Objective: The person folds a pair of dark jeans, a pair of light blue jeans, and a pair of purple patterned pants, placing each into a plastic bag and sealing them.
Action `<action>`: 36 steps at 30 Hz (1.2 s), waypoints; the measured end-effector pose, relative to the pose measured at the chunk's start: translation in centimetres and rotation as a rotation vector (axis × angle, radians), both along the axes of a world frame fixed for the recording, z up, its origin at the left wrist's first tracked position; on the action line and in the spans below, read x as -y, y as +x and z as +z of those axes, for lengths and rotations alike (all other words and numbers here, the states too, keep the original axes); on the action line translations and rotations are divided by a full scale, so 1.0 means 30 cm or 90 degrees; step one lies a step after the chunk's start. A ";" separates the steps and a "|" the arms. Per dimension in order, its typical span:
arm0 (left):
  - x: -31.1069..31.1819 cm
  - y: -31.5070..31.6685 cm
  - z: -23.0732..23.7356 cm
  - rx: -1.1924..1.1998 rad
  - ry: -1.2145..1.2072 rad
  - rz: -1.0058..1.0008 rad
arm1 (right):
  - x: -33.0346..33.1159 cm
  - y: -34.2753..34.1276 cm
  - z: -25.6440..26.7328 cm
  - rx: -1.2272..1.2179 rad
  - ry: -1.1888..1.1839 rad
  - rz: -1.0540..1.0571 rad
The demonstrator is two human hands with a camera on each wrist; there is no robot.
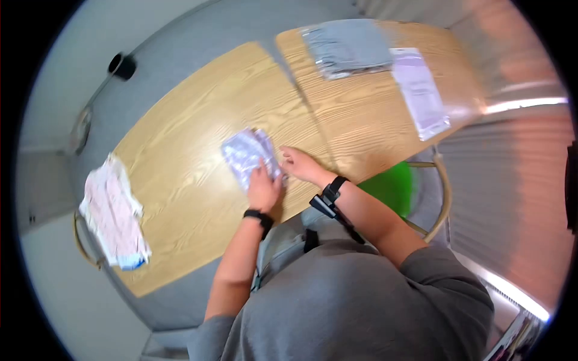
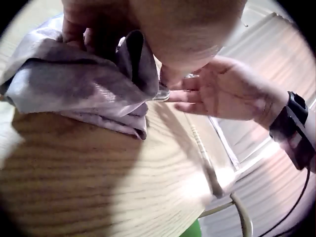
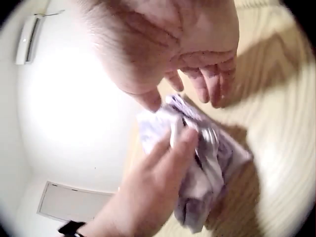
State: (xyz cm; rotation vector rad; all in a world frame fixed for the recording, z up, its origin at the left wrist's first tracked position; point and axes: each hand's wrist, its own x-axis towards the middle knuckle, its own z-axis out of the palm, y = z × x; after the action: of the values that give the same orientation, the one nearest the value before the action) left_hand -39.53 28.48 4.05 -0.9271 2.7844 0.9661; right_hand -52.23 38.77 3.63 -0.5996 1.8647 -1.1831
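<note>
A light-purple patterned piece of clothing [image 1: 241, 155], folded into a small bundle, lies on the wooden table in front of the person. The left hand [image 1: 263, 189] is on its near side; in the right wrist view its thumb and fingers [image 3: 159, 157] pinch a layer of the fabric. Loose folds [image 2: 79, 84] bulge beneath that hand in the left wrist view. Just right of the bundle is the right hand [image 1: 302, 166], palm turned inward and fingers loosely extended, holding nothing. Its fingertips are close to the cloth's edge.
At the table's left end lies a stack of pale pink and white clothes [image 1: 112, 210]. Far right are a bagged grey garment [image 1: 352, 47] and a flat lilac package [image 1: 419, 91]. A seam splits the tabletop [image 1: 198, 120]. A green-seated chair [image 1: 391, 186] stands at the near right edge.
</note>
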 end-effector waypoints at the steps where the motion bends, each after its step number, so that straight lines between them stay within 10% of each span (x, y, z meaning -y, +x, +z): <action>1: -0.003 0.002 0.009 0.007 -0.018 -0.021 | -0.063 -0.067 0.039 -0.120 0.024 0.006; 9: -0.028 -0.033 0.039 0.087 -0.032 -0.044 | -0.711 -0.740 0.059 -0.522 0.349 -0.310; 15: -0.035 -0.042 0.023 0.101 -0.055 -0.034 | -0.843 -0.914 -0.004 -0.642 0.698 -0.327; 20: -0.030 -0.043 0.009 0.102 -0.068 -0.027 | -0.889 -0.955 -0.111 -0.645 0.698 -0.285; 29: -0.010 -0.035 -0.009 0.093 -0.035 -0.037 | -0.907 -1.017 0.133 -0.557 0.362 -0.587; 36: 0.023 -0.031 0.003 0.075 0.054 -0.007 | -0.620 -0.799 0.398 -0.401 -0.035 -0.370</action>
State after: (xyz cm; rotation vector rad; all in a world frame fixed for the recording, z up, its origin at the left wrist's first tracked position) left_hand -40.47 27.78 4.13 -0.9241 2.6274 0.9842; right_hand -76.20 57.36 15.57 -0.5082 2.6695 -1.5343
